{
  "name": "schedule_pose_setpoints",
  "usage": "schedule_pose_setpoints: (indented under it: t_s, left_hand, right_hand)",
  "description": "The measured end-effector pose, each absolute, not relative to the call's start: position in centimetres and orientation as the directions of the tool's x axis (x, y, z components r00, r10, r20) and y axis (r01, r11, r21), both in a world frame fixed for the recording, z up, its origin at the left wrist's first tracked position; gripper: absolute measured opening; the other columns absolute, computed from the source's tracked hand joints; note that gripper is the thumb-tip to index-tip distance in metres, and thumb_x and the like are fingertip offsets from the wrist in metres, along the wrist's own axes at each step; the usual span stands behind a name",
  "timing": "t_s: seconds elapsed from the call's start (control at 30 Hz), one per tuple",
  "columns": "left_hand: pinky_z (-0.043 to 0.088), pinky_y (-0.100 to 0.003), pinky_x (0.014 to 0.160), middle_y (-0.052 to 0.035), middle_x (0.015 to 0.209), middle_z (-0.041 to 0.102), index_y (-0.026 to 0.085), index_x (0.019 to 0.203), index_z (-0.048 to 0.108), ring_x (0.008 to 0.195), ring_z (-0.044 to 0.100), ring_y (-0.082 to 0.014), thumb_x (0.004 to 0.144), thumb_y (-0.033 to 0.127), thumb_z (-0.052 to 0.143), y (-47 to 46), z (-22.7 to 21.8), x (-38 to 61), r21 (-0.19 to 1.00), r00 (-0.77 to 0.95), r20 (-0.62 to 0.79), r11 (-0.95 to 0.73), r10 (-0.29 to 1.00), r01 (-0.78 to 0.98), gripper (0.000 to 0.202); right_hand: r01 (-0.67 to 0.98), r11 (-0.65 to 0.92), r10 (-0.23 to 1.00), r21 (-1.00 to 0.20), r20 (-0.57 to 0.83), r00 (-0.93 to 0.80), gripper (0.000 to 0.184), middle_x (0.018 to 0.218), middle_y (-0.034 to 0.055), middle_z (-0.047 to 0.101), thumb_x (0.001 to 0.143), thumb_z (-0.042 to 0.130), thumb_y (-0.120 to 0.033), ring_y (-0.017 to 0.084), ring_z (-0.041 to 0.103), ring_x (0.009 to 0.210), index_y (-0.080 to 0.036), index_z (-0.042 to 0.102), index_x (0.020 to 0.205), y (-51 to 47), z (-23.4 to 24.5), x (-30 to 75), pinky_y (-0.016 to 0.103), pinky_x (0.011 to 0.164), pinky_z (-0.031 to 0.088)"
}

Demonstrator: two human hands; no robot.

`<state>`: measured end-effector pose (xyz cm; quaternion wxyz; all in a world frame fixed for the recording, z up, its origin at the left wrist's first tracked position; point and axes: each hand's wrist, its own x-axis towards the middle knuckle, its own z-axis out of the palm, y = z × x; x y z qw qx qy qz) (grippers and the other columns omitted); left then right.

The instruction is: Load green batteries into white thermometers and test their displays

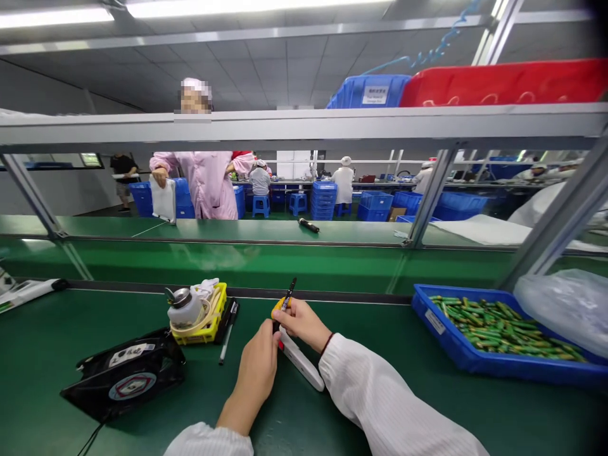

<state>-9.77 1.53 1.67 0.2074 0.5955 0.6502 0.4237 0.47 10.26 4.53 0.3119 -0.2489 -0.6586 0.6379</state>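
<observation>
My right hand [304,322] is closed around a black pen-like tool [287,294] whose tip points up and away. My left hand [259,367] is closed too, pinching a small yellow part [277,307] right against the right hand's fingers. Under both hands a white flat device with a red end [302,363] lies slanted on the green bench. Both sleeves are white.
A yellow tray with a liquid dispenser bottle [194,311] and a black fan unit [126,375] sit to the left. A blue bin of green cylindrical parts [494,329] and a clear plastic bag [565,307] are right. A person in pink stands beyond the conveyor [199,171].
</observation>
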Motion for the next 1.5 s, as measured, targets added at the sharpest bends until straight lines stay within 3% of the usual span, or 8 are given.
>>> schedule_pose_setpoints:
  t_s: [0.2, 0.47, 0.6, 0.7, 0.83, 0.97, 1.2, 1.5]
  left_hand:
    - [0.02, -0.021, 0.044, 0.0072, 0.062, 0.027, 0.021, 0.078, 0.038, 0.047, 0.023, -0.0085, 0.087, 0.062, 0.031, 2.4, 2.9, -9.7, 0.989, 0.095, 0.065, -0.076, 0.993, 0.124, 0.042]
    - [0.007, -0.017, 0.037, 0.0107, 0.055, 0.02, 0.023, 0.073, 0.029, 0.041, 0.006, -0.0045, 0.079, 0.066, 0.047, 2.0, 3.7, -9.5, 0.951, 0.343, -0.015, 0.119, 0.939, -0.284, 0.048]
    - [0.016, -0.019, 0.031, 0.0102, 0.049, 0.025, 0.023, 0.07, 0.034, 0.035, 0.013, -0.0053, 0.077, 0.068, 0.047, -0.7, 3.2, -8.6, 0.946, 0.461, -0.059, 0.197, 0.886, -0.257, 0.047]
    - [0.025, -0.02, 0.038, 0.0079, 0.057, 0.029, 0.023, 0.074, 0.033, 0.04, 0.025, -0.0073, 0.082, 0.066, 0.037, -0.4, 2.3, -9.2, 0.962, 0.215, 0.015, 0.045, 0.976, -0.271, 0.044]
    - [0.04, -0.026, 0.071, 0.0018, 0.082, 0.046, 0.022, 0.082, 0.04, 0.077, 0.049, -0.0131, 0.079, 0.053, 0.057, 2.8, 0.1, -11.7, 0.982, -0.205, 0.15, -0.17, 0.967, -0.083, 0.036]
    - [0.031, -0.042, 0.101, -0.0101, 0.118, 0.056, 0.02, 0.096, 0.048, 0.115, 0.049, -0.0254, 0.071, 0.038, 0.069, 4.6, -1.7, -13.1, 0.98, -0.203, 0.188, -0.168, 0.961, 0.11, 0.037]
    - [0.041, -0.041, 0.097, -0.0124, 0.112, 0.064, 0.019, 0.093, 0.048, 0.104, 0.06, -0.0237, 0.072, 0.028, 0.069, 5.2, -1.6, -12.5, 0.976, -0.108, 0.165, -0.147, 0.98, 0.161, 0.031]
    - [0.041, -0.041, 0.097, -0.01, 0.108, 0.066, 0.018, 0.093, 0.052, 0.104, 0.06, -0.0236, 0.07, 0.024, 0.07, 5.1, -1.1, -12.3, 0.985, -0.092, 0.103, -0.088, 0.99, 0.149, 0.03]
  right_hand:
    - [-0.195, -0.13, 0.785, -0.972, 0.02, -0.62, 0.035, 0.044, -0.0139, 0.027, 0.067, 0.066, -0.046, 0.001, 0.014, 0.037, -0.019, 0.046, 0.071, 10.1, 5.8, 1.5, 0.015, 0.036, 0.009]
    - [-0.34, -0.175, 0.872, -0.924, 0.015, -0.489, 0.036, 0.039, -0.0134, 0.025, 0.062, 0.073, -0.043, 0.001, 0.014, 0.034, -0.018, 0.047, 0.062, 11.6, 5.8, 1.6, 0.016, 0.034, 0.007]
    - [-0.502, -0.009, 0.958, -0.865, 0.136, -0.252, 0.043, 0.041, -0.0144, 0.016, 0.068, 0.066, -0.051, 0.003, 0.013, 0.033, -0.021, 0.036, 0.062, 15.2, 7.7, 5.6, 0.017, 0.035, 0.014]
    - [-0.504, 0.041, 0.967, -0.863, 0.161, -0.198, 0.04, 0.043, -0.0117, 0.033, 0.067, 0.067, -0.054, 0.004, 0.029, 0.034, -0.021, 0.047, 0.074, 15.9, 6.8, 7.4, 0.018, 0.037, 0.02]
    - [-0.398, -0.039, 0.944, -0.916, 0.096, -0.315, 0.042, 0.051, -0.0035, 0.053, 0.064, 0.07, -0.052, 0.007, 0.043, 0.038, -0.016, 0.055, 0.077, 14.5, 2.5, 6.0, 0.019, 0.038, 0.025]
    - [-0.295, -0.078, 0.901, -0.952, 0.06, -0.43, 0.037, 0.044, -0.0012, 0.051, 0.062, 0.073, -0.043, 0.006, 0.043, 0.037, -0.015, 0.049, 0.056, 13.7, 0.0, 3.6, 0.019, 0.039, 0.027]
    - [-0.252, -0.006, 0.92, -0.968, 0.093, -0.381, 0.032, 0.046, -0.0114, 0.038, 0.074, 0.06, -0.046, 0.004, 0.03, 0.033, -0.022, 0.039, 0.074, 13.2, -1.1, 1.4, 0.018, 0.035, 0.02]
    - [-0.118, 0.16, 0.893, -0.98, 0.195, -0.406, 0.014, 0.057, -0.0032, 0.043, 0.075, 0.053, -0.031, 0.011, 0.043, 0.054, -0.02, 0.049, 0.068, 12.2, -2.0, 0.8, 0.022, 0.044, 0.028]
